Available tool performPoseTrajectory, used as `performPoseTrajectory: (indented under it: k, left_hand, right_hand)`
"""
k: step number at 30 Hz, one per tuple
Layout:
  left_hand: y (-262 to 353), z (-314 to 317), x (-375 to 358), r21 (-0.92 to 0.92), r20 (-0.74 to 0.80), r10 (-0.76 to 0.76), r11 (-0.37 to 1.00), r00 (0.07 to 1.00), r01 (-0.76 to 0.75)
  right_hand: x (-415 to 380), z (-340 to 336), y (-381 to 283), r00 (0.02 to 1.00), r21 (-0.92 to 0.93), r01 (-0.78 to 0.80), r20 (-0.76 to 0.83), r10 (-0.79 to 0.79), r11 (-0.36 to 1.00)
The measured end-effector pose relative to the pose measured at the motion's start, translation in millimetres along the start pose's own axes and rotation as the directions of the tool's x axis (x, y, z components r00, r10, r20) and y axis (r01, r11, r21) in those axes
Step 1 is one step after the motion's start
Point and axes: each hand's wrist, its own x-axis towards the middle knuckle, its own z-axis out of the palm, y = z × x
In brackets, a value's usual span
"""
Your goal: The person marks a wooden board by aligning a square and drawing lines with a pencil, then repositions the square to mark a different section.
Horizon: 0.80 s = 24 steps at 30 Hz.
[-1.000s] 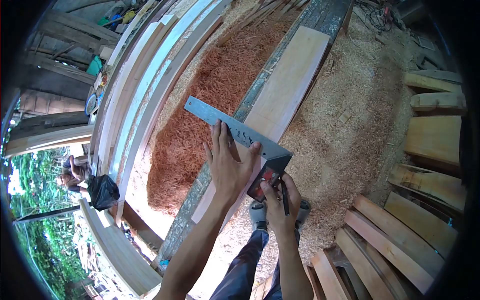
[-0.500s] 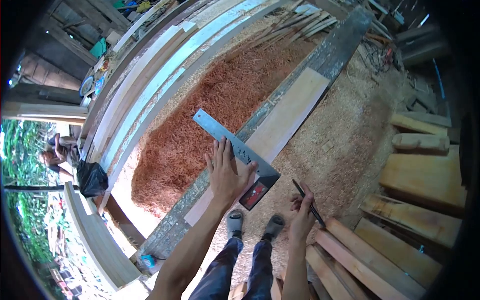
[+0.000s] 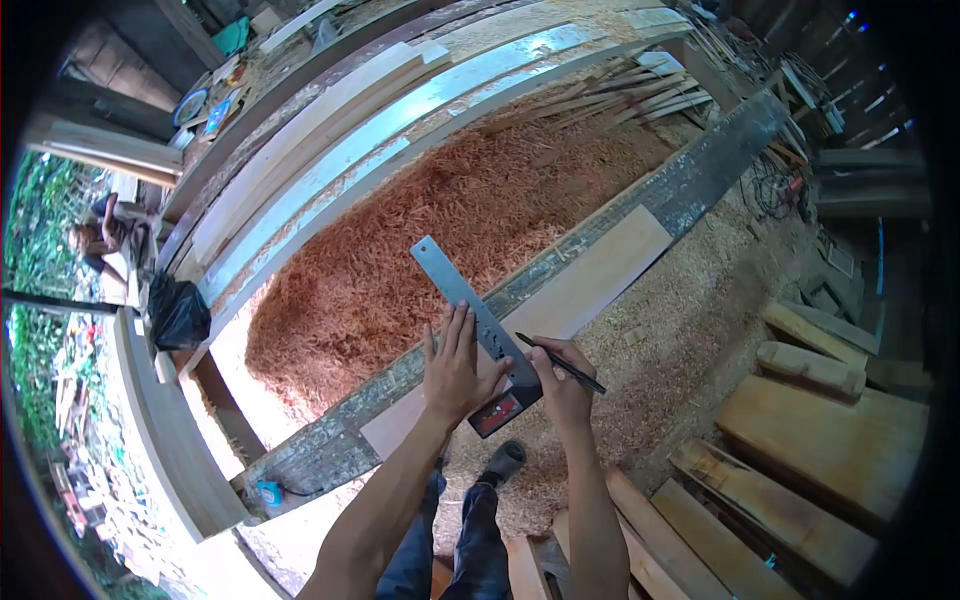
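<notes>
A try square (image 3: 443, 274) lies across a pale board (image 3: 600, 275), its steel blade reaching beyond the board's far edge. My left hand (image 3: 455, 372) rests over the square with fingers spread flat and the thumb near the dark stock, which bears a red label. In my right hand (image 3: 566, 398) is a slim black pen (image 3: 580, 377), its tip pointing up-left towards the blade. That hand is right beside the square's corner. The board lies on a long, paint-spotted plank (image 3: 350, 425).
Reddish shavings (image 3: 400, 240) are heaped behind the plank. A turquoise tape measure (image 3: 268, 492) sits at its near left end. Thick timber blocks (image 3: 820, 430) line the right. Long boards (image 3: 400, 110) stretch across the back. A person (image 3: 105, 240) sits at far left by a black bag (image 3: 178, 310).
My right hand has moved up and left with the pen, from beside my leg to the square's corner. My left hand stays on the square. The view has shifted and one foot has moved.
</notes>
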Motion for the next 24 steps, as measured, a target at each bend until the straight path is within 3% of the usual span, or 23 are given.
performPoseTrajectory:
  k: [6, 18, 24]
  left_hand:
    - [0, -1, -1, -0.008, 0.035, -0.014, 1.000, 0.999, 0.015]
    - [-1, -1, 0, 0.016, 0.090, -0.046, 0.999, 0.995, 0.045]
    - [-1, -1, -1, 0.003, 0.082, -0.044, 0.999, 0.996, 0.044]
  right_hand:
    - [20, 11, -3, 0.995, -0.116, 0.008, 0.101, 0.003, 0.993]
    - [25, 11, -3, 0.982, -0.136, -0.066, 0.169, 0.089, 0.988]
    - [27, 8, -7, 0.981, -0.118, -0.026, 0.186, 0.048, 0.993]
